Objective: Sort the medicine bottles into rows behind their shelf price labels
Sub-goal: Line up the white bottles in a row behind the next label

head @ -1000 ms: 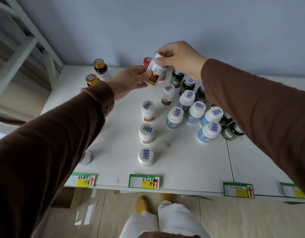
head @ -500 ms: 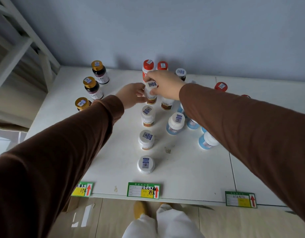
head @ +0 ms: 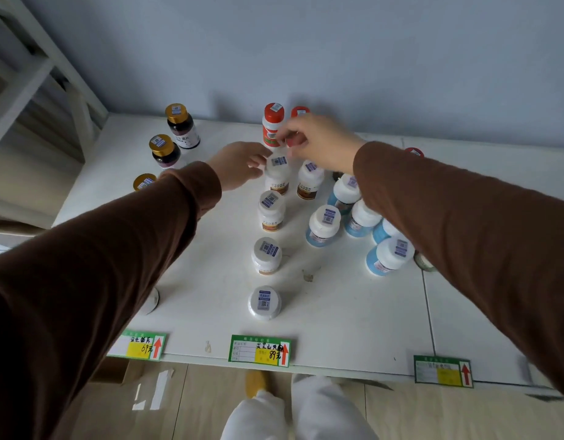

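Note:
A row of white-capped bottles with brown labels runs back from the middle price label [head: 260, 350]: the front one [head: 264, 302], two behind it, and the rearmost [head: 277, 173]. My left hand [head: 239, 163] touches the rearmost bottle's left side with its fingertips. My right hand [head: 318, 144] hovers just behind that bottle, fingers loosely curled, against a tall red-capped bottle [head: 272, 127]. A second red-capped bottle [head: 299, 111] is mostly hidden behind this hand. Another white brown-label bottle [head: 309, 182] stands to the right of the row.
Several blue-label bottles [head: 323, 225] cluster at the right under my right arm. Three gold-capped dark bottles [head: 182, 127] line the left side. More price labels sit at the shelf's front left [head: 140, 346] and front right [head: 443, 370]. The wall stands close behind.
The white bottle held in the air by both hands was set down at the back of the middle row. My right hand let go and moved back toward the red-capped bottles.

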`<state>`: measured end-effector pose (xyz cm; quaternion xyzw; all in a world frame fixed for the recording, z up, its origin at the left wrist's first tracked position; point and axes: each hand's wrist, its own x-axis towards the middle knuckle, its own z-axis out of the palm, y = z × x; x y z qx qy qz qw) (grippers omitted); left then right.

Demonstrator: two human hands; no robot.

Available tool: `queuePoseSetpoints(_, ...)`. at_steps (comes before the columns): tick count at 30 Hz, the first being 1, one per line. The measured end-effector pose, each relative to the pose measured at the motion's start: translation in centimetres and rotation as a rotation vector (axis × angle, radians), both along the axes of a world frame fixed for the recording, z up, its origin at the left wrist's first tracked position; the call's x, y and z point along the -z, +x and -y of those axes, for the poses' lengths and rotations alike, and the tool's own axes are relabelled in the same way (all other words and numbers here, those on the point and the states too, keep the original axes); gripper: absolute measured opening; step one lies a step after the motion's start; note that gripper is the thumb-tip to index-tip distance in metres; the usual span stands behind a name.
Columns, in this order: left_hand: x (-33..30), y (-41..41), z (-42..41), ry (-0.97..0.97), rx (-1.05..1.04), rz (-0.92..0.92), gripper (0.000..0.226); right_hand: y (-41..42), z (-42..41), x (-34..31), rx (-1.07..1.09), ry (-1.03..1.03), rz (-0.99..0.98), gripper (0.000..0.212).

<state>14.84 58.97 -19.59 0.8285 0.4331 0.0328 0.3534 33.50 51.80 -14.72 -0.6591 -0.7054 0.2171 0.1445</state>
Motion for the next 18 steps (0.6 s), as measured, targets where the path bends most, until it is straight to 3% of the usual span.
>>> queuePoseSetpoints(4, -1.8, 1.4, -0.7, 0.008, -0.033, 0.075, 0.038, 3.6, -0.2, -1.1, 0.034, 0.043, -0.022, 0.027)
queuePoseSetpoints(6, -2.3, 2.4, -0.8, -0.003, -0.04, 0.091, 0.036, 4.8, 0.0, -1.1, -0.031, -0.002, 0.061, 0.027)
queuePoseSetpoints(12, -3.0, 4.2, -0.4, -0.056, -0.051, 0.079, 0.031, 4.2, 0.9, 0.0, -0.278, -0.155, 0.209, 0.05)
queuePoseSetpoints(18, -2.8, 4.8, -0.6, -0.117, -0.001, 0.028, 0.026, 4.3, 0.6, 0.4, -0.307, -0.16, 0.239, 0.038)
